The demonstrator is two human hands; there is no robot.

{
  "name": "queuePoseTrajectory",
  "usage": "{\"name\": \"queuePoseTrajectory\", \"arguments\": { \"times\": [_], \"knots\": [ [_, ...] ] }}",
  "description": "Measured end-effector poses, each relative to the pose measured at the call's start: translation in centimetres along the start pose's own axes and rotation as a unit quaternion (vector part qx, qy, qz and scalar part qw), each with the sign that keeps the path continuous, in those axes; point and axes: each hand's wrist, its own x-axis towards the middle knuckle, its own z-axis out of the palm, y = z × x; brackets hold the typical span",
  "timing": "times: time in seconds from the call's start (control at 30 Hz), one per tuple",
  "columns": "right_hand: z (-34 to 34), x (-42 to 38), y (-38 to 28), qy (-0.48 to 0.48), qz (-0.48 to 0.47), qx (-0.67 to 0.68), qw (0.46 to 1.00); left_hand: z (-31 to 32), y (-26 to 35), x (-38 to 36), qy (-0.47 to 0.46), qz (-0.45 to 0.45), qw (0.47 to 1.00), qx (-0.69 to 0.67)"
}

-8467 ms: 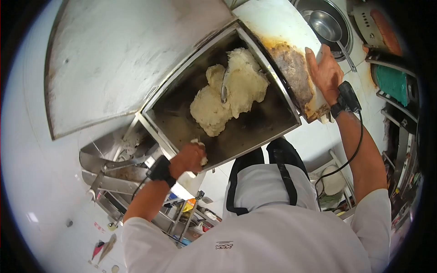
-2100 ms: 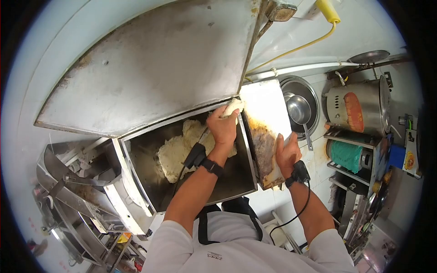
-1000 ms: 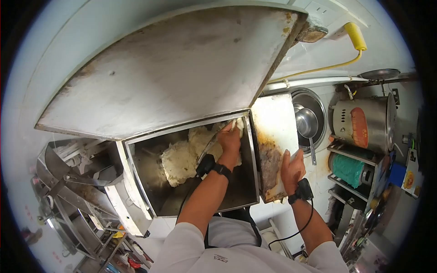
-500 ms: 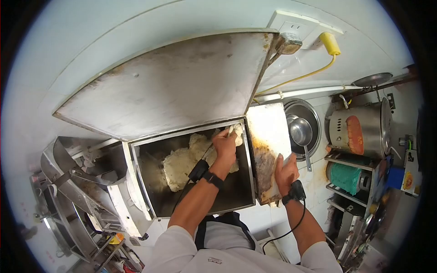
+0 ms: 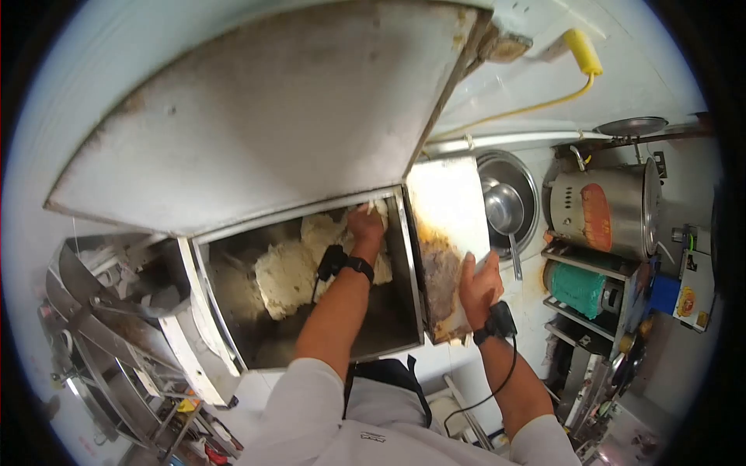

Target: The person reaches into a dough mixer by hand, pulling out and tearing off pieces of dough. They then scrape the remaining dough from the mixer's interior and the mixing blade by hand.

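A metal-walled mixing tub [image 5: 311,357] holds a large lumpy mass of pale dough [image 5: 284,279]. My left hand [image 5: 365,227] reaches to the tub's far right corner, fingers closed around a piece of the dough; the fingertips are partly hidden. A big metal lid [image 5: 264,116] stands raised behind the tub. Against the tub's right side is a white, rust-stained machine housing [image 5: 447,194]. On the right edge of that housing rests my right hand [image 5: 482,289], thumb and fingers apart, with nothing held in it.
Right of the housing, a metal basin [image 5: 531,175] holds a steel ladle [image 5: 505,211]. Farther right, a large steel pot [image 5: 602,213] sits on a rack above a green-wrapped cylinder [image 5: 576,290]. A yellow plug [image 5: 583,50] trails its cord. Metal equipment [image 5: 116,303] stands at left.
The view has tilted and shifted, so the lid looks larger and nearer. My left hand has pushed deeper into the tub's far corner with the dough. My right hand stays on the housing.
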Motion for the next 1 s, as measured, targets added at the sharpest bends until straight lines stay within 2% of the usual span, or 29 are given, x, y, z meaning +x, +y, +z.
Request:
{"name": "queuePoseTrajectory", "arguments": {
  "times": [0.07,0.1,0.13,0.2,0.27,0.37,0.4,0.43,0.47,0.53,0.6,0.67,0.8,0.87,0.9,0.97,1.0],
  "knots": [
    [-0.4,0.1,-0.2,-0.01,-0.011,0.011,1.0,-1.9,5.3,-5.4,0.001,-0.026,0.999,-0.037],
    [-0.5,0.1,-0.6,-0.012,0.0,-0.012,1.0,-2.8,6.4,-7.6,-0.034,0.001,0.992,-0.122],
    [-0.7,0.0,-1.0,-0.014,0.008,-0.036,0.999,-3.7,6.6,-9.5,-0.03,-0.003,0.992,-0.12],
    [-0.2,-0.1,-0.2,-0.012,-0.002,-0.039,0.999,-5.7,6.7,-13.6,-0.102,0.045,0.994,0.008],
    [0.2,0.1,0.3,-0.002,-0.014,-0.037,0.999,-8.2,8.1,-18.7,-0.13,0.062,0.985,0.098],
    [0.2,0.2,0.2,-0.001,-0.012,-0.036,0.999,-10.5,6.9,-25.1,-0.153,0.018,0.988,0.033],
    [0.0,0.2,-0.2,-0.002,-0.014,-0.037,0.999,-11.2,6.8,-26.1,-0.205,-0.018,0.978,0.026],
    [-0.2,0.2,-0.4,-0.005,-0.01,-0.032,0.999,-11.5,6.7,-26.3,-0.257,-0.055,0.965,0.019],
    [-0.2,0.1,-0.5,-0.009,-0.003,-0.029,1.0,-11.3,6.1,-25.8,-0.259,-0.059,0.964,0.017],
    [-0.1,0.2,-0.3,-0.003,-0.017,-0.025,1.0,-10.2,5.3,-23.5,-0.305,-0.062,0.946,0.091],
    [-0.2,0.1,0.1,0.0,-0.024,-0.025,0.999,-9.2,5.8,-21.8,-0.284,-0.2,0.937,0.026],
    [-0.1,0.2,0.2,-0.011,-0.021,-0.008,1.0,-5.8,-2.0,-19.5,-0.168,-0.051,0.975,0.134],
    [-0.2,0.3,-0.1,-0.02,0.006,-0.031,0.999,-4.9,-4.0,-18.0,-0.231,-0.095,0.962,0.11],
    [-0.3,0.0,0.1,-0.021,0.01,-0.04,0.999,-5.8,-3.7,-19.3,-0.263,-0.172,0.949,0.015],
    [-0.2,0.3,-0.2,-0.017,0.009,-0.041,0.999,-6.2,-2.7,-19.5,-0.26,-0.167,0.951,0.017],
    [-0.2,0.0,-0.4,-0.005,-0.005,-0.026,1.0,-6.9,-0.1,-21.3,-0.243,-0.149,0.95,0.128],
    [-0.2,0.1,-0.5,0.007,-0.02,-0.017,1.0,-7.4,1.5,-22.0,-0.238,-0.143,0.952,0.128]
  ]
}}
